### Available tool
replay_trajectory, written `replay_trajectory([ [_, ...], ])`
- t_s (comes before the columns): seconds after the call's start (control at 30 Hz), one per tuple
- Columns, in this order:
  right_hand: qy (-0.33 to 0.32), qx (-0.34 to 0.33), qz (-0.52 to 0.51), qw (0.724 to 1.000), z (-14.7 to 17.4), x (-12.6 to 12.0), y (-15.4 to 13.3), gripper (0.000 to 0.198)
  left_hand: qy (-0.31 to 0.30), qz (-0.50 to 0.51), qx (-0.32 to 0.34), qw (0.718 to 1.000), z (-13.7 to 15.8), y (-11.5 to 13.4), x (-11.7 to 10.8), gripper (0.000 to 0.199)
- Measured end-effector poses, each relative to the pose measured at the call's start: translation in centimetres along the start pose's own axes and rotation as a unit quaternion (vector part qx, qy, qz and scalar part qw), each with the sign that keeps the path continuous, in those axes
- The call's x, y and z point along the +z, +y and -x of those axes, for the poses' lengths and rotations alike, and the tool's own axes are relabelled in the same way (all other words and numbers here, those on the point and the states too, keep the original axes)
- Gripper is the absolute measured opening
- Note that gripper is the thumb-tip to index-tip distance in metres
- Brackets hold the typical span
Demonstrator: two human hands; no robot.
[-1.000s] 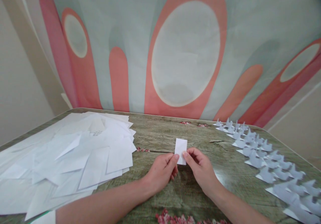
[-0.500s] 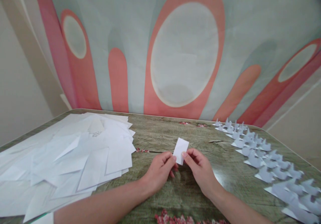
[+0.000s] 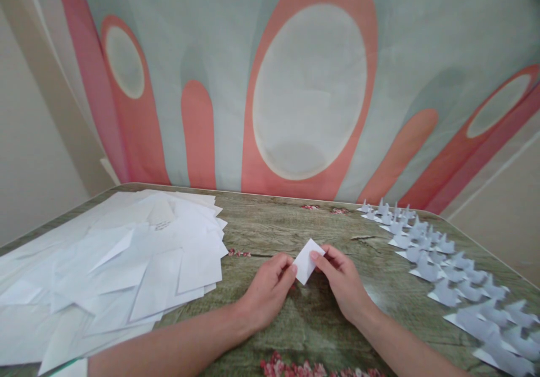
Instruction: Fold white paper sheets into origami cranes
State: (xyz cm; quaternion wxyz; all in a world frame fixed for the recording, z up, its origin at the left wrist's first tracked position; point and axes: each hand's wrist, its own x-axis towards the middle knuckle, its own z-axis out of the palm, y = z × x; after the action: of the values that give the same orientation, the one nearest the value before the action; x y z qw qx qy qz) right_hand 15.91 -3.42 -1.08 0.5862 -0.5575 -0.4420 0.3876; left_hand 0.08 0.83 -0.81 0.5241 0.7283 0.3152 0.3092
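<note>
Paper, one, in two hands

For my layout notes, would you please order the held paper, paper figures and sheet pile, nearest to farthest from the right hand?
1. Held paper, touching the right hand.
2. Paper figures, right side.
3. Sheet pile, left side.

The right hand partly hides the held paper; writing on the paper pile is illegible.

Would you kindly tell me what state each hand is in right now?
Left hand: closed, pinching the small white paper at its left.
Right hand: closed, pinching the same paper at its right.
</note>
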Motion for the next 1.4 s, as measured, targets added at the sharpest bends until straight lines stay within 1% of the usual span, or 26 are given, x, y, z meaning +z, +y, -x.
replay_trajectory([
  [0.03, -0.005, -0.001, 0.004, 1.000, 0.0, 0.0, 0.1, 0.029, 0.007, 0.032, 0.004, 0.999, -0.1, -0.1, 0.0, 0.021],
  [0.13, -0.025, -0.005, 0.017, 1.000, 0.0, 0.2, 0.3, 0.029, 0.022, 0.102, 0.017, 0.994, -0.3, -0.6, 0.2, 0.036],
  [0.2, -0.036, -0.010, 0.029, 0.999, 0.1, 0.2, 0.4, 0.031, 0.026, 0.107, 0.023, 0.994, -0.5, -0.8, 0.2, 0.035],
  [0.33, -0.056, -0.018, 0.055, 0.997, 0.2, 0.3, 0.5, 0.032, 0.030, 0.090, 0.029, 0.995, -0.7, -0.9, 0.0, 0.024],
  [0.43, -0.074, -0.022, 0.062, 0.995, 0.2, 0.4, 0.7, 0.030, 0.049, 0.076, 0.033, 0.995, -0.7, -0.9, -0.2, 0.019],
  [0.53, -0.066, -0.032, 0.037, 0.997, 0.2, 0.3, 0.7, 0.026, 0.065, 0.087, 0.013, 0.994, -0.8, -0.9, -0.3, 0.020],
  [0.63, -0.046, -0.057, 0.017, 0.997, 0.0, -0.1, 0.6, 0.027, 0.070, 0.113, -0.015, 0.991, -1.0, -1.0, -0.3, 0.022],
  [0.8, -0.052, -0.113, 0.090, 0.988, -0.3, -0.9, 0.5, 0.020, 0.080, 0.139, -0.034, 0.987, -1.1, -1.1, -0.3, 0.022],
  [0.93, -0.069, -0.142, 0.119, 0.980, -0.3, -0.9, 0.6, 0.016, 0.078, 0.141, -0.033, 0.986, -1.1, -1.0, -0.4, 0.023],
  [1.1, -0.090, -0.167, 0.138, 0.972, -0.1, -0.7, 0.5, 0.016, 0.079, 0.146, -0.039, 0.985, -1.0, -0.6, -0.5, 0.025],
  [1.3, -0.107, -0.200, 0.147, 0.963, -0.4, -0.8, 0.7, 0.016, 0.051, 0.183, -0.048, 0.981, -1.0, -0.3, -0.4, 0.031],
  [1.4, -0.109, -0.207, 0.153, 0.960, -0.5, -0.9, 1.0, 0.017, 0.045, 0.201, -0.054, 0.977, -0.9, -0.1, -0.4, 0.032],
])
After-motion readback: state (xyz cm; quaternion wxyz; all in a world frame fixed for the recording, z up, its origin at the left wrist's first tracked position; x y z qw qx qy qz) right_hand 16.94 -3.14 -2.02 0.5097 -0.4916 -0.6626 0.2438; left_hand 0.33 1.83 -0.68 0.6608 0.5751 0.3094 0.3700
